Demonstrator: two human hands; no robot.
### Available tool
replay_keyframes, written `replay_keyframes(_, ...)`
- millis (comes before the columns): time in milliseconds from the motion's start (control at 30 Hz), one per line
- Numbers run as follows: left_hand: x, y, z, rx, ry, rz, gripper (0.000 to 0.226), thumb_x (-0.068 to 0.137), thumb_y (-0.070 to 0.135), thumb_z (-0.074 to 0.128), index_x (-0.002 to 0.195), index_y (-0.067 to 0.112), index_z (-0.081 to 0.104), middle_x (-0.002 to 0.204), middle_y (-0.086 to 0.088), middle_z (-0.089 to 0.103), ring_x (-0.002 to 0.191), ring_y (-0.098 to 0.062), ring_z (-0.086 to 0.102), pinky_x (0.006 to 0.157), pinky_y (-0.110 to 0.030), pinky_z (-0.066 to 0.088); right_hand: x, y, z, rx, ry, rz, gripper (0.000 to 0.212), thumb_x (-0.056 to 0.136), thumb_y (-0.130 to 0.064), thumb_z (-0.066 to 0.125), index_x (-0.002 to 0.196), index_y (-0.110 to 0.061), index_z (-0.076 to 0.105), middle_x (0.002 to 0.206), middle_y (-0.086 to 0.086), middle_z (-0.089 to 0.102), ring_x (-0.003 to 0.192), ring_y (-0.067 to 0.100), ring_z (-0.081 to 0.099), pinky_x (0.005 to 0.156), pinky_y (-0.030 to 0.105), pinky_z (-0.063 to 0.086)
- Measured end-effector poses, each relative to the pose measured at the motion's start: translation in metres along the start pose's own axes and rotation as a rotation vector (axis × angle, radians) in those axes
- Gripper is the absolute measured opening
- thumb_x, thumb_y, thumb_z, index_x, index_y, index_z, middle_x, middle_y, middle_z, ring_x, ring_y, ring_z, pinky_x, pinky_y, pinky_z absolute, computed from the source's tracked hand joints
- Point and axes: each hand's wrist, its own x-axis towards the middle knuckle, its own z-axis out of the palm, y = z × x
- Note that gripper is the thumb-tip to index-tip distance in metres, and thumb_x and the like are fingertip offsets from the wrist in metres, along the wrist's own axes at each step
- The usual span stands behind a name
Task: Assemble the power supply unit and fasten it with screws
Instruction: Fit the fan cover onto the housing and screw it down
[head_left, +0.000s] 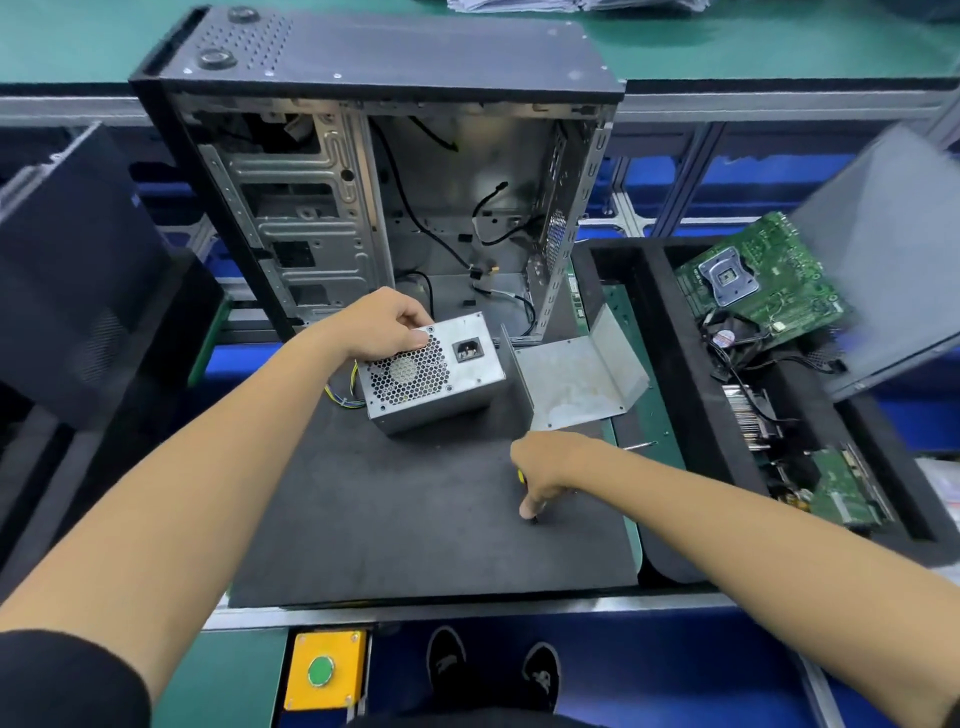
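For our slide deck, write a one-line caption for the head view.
Left hand grips a power supply before an open computer case; right hand holds a screwdriver to the mat.

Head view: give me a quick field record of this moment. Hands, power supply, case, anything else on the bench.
left hand: grips the top edge of the power supply
power supply: on the black mat, fan grille and socket facing the camera, wires out its left side
right hand: curled round a yellow-handled tool, likely a screwdriver, tip down on the mat
computer case: open, behind the power supply, loose cables inside
metal bracket: beside the power supply on its right
circuit board: in the tray at right
screws: none discernible
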Motion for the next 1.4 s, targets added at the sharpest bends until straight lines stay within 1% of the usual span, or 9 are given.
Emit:
replay_keyframes(167, -0.002, 0.001, 0.001, -0.006, 0.005, -0.012, 0.013, 0.091, 0.016, 0.062, 0.09, 0.027, 0.069, 0.082, 0.013, 0.068, 0.076, -0.005, 0.061, 0.067, -0.023, 0.046, 0.004, -0.009, 0.005, -0.032, -0.065, 0.042, 0.027, 0.08, -0.026, 0.07, 0.062, -0.011, 0.059, 0.056, -0.001, 0.057, 0.059, 0.015, 0.051, 0.062, 0.025, 0.046)
replay_keyframes(333, -0.005, 0.004, 0.003, -0.01, 0.024, -0.013, 0.011, 0.092, 0.016, 0.061, 0.097, 0.022, 0.07, 0.083, 0.011, 0.067, 0.077, -0.006, 0.061, 0.067, -0.022, 0.044, 0.007, -0.013, 0.007, -0.067, -0.075, -0.006, 0.021, 0.085, -0.02, 0.064, 0.066, -0.012, 0.062, 0.067, -0.001, 0.068, 0.063, 0.011, 0.052, 0.047, 0.02, 0.038)
replay_keyframes(533, -0.01, 0.004, 0.005, -0.063, 0.024, -0.024, 0.012, 0.093, 0.014, 0.06, 0.099, 0.016, 0.07, 0.087, 0.003, 0.071, 0.081, -0.014, 0.065, 0.072, -0.027, 0.052, -0.002, -0.012, -0.01, -0.03, -0.114, -0.125, 0.018, 0.082, -0.013, 0.065, 0.066, -0.004, 0.067, 0.084, 0.008, 0.075, 0.057, 0.016, 0.058, 0.059, 0.028, 0.051)
replay_keyframes(633, -0.012, 0.002, 0.004, -0.104, 0.017, -0.017, 0.009, 0.093, 0.014, 0.062, 0.096, 0.019, 0.069, 0.084, 0.006, 0.073, 0.075, -0.006, 0.066, 0.061, -0.017, 0.047, -0.026, -0.002, -0.066, 0.246, 0.051, -0.259, 0.011, 0.076, -0.015, 0.066, 0.073, -0.007, 0.074, 0.074, 0.006, 0.073, 0.063, 0.019, 0.057, 0.06, 0.035, 0.048)
replay_keyframes(767, -0.014, -0.001, 0.003, -0.221, 0.001, -0.016, 0.013, 0.089, 0.009, 0.065, 0.088, 0.021, 0.066, 0.074, 0.01, 0.074, 0.069, -0.002, 0.067, 0.061, -0.016, 0.049, -0.057, 0.007, -0.134, 0.546, 0.445, -0.381, 0.004, 0.072, -0.021, 0.071, 0.07, -0.017, 0.072, 0.065, -0.004, 0.068, 0.052, 0.007, 0.047, 0.049, 0.022, 0.039)
replay_keyframes(867, -0.015, -0.001, 0.002, -0.251, -0.025, -0.008, 0.012, 0.089, 0.009, 0.067, 0.09, 0.021, 0.066, 0.073, 0.01, 0.073, 0.065, 0.002, 0.065, 0.063, -0.019, 0.048, -0.042, -0.003, -0.143, 0.617, 0.704, -0.368, 0.005, 0.076, -0.014, 0.072, 0.072, -0.016, 0.073, 0.069, -0.009, 0.068, 0.061, 0.001, 0.056, 0.06, 0.019, 0.047)
replay_keyframes(1033, -0.016, -0.001, 0.003, -0.274, -0.013, -0.014, 0.011, 0.089, 0.01, 0.068, 0.09, 0.021, 0.065, 0.075, 0.008, 0.068, 0.056, 0.008, 0.058, 0.051, -0.008, 0.043, -0.006, -0.01, -0.129, 0.605, 0.725, -0.26, 0.004, 0.08, -0.014, 0.074, 0.078, -0.017, 0.075, 0.078, -0.003, 0.069, 0.072, 0.01, 0.058, 0.063, 0.02, 0.044)
replay_keyframes(1200, -0.015, -0.001, 0.001, -0.325, -0.056, -0.044, 0.015, 0.086, 0.007, 0.07, 0.092, 0.021, 0.068, 0.078, 0.008, 0.07, 0.068, 0.003, 0.062, 0.066, -0.013, 0.044, 0.003, -0.009, -0.13, 0.591, 0.714, -0.257, 0.005, 0.081, -0.012, 0.073, 0.08, -0.015, 0.076, 0.078, -0.003, 0.069, 0.071, 0.007, 0.057, 0.057, 0.006, 0.04)
replay_keyframes(1400, -0.014, -0.002, 0.001, -0.353, -0.069, -0.058, 0.016, 0.086, 0.005, 0.07, 0.096, 0.018, 0.069, 0.079, 0.007, 0.07, 0.067, 0.005, 0.063, 0.064, -0.01, 0.045, 0.003, -0.008, -0.13, 0.599, 0.661, -0.275, 0.007, 0.082, -0.01, 0.074, 0.081, -0.017, 0.076, 0.076, -0.003, 0.069, 0.07, 0.006, 0.058, 0.066, 0.014, 0.046)
